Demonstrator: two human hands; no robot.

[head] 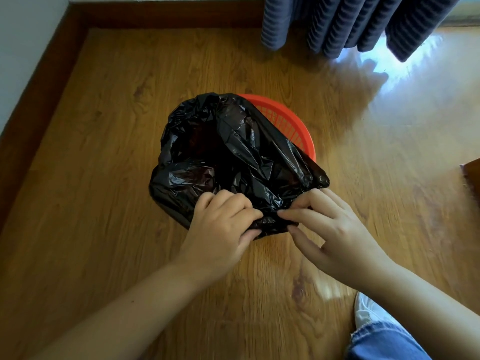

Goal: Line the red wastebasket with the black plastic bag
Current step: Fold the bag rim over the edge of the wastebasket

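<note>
Together, the left hand point(220, 224) and right hand point(335, 229) pinch the black plastic bag's point(228, 154) near edge over the red wastebasket point(293, 126).

There are no words, numbers, labels or signs to read anywhere here.
</note>
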